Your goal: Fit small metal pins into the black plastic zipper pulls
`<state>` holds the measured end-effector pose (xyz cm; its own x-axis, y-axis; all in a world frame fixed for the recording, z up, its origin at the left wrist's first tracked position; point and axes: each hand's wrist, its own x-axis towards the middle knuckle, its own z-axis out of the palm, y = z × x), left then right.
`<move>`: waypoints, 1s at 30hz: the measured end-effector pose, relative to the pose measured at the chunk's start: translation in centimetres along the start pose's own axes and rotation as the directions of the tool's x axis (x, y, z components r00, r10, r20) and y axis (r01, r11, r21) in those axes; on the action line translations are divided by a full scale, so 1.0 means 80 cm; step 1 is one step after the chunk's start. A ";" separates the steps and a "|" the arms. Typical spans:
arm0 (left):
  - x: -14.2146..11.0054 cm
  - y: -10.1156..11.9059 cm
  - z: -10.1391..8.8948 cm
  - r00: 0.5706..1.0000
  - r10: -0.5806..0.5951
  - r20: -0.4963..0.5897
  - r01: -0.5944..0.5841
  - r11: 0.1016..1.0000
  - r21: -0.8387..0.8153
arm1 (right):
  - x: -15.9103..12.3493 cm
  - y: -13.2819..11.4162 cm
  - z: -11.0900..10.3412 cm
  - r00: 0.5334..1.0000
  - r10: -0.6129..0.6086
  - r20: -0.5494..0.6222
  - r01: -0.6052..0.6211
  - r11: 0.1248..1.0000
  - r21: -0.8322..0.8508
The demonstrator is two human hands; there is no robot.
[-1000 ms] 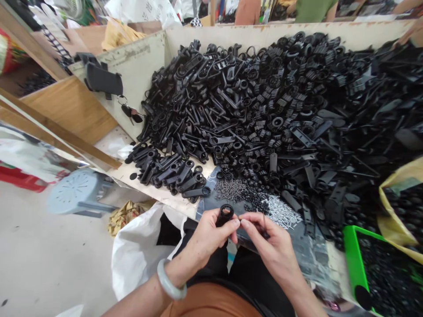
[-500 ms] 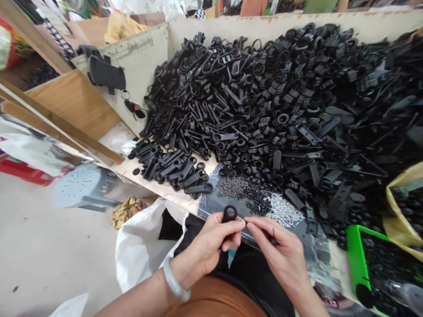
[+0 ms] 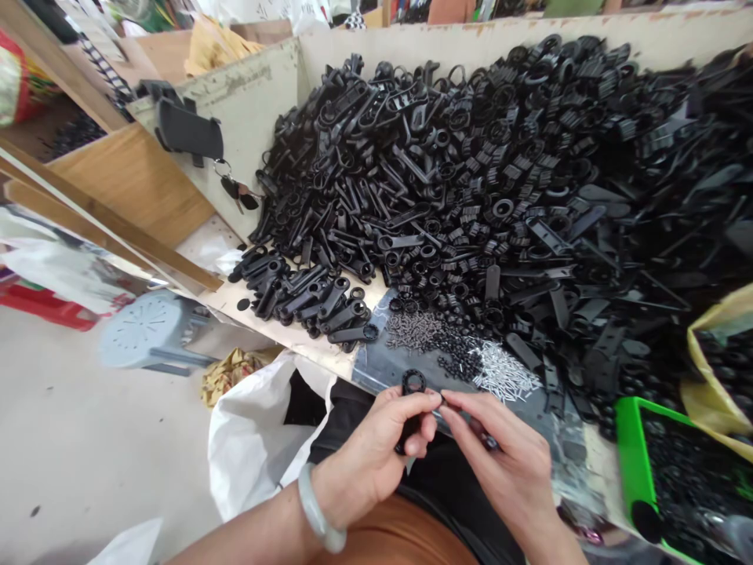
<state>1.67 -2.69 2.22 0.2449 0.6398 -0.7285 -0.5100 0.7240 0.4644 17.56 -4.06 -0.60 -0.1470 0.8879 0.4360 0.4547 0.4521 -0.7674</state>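
Head view: the left hand [image 3: 391, 428] is curled closed around a black ring-ended part [image 3: 413, 382], whose ring stands above the fingers. The right hand [image 3: 500, 447] is partly closed, its thumb and forefinger pinched at the left thumb tip; a small dark piece [image 3: 442, 399] shows between the two hands, though which fingers grip it cannot be told. A second small object [image 3: 490, 442] is tucked at the curled fingers of the right hand. Beyond the hands, silver pins [image 3: 507, 372], small black pieces [image 3: 460, 357] and small brown pieces [image 3: 415, 330] lie in adjoining heaps on the bench [image 3: 376, 362]. Black arms [image 3: 334, 298] lie to the left, before a large pile of black parts [image 3: 447, 180]; a green bin [image 3: 634, 455] stands at right.
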 end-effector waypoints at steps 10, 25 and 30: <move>-0.011 0.009 -0.010 0.961 -0.038 0.275 -0.008 0.987 0.162 | -0.003 0.006 -0.002 0.988 0.149 -0.041 -0.148 0.989 0.029; -0.014 0.003 -0.022 0.951 0.069 0.302 -0.207 0.868 0.452 | 0.002 0.003 -0.003 0.985 -0.019 0.169 0.032 0.997 -0.075; -0.013 0.004 -0.017 0.958 0.073 0.279 -0.210 0.838 0.503 | 0.001 -0.005 -0.003 0.986 -0.018 0.165 0.046 0.985 -0.166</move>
<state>0.11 -3.45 2.46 0.4275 0.7373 -0.5232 -0.0638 0.6019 0.7960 17.62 -4.20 -0.15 -0.2980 0.8816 0.3661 0.5870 0.4717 -0.6580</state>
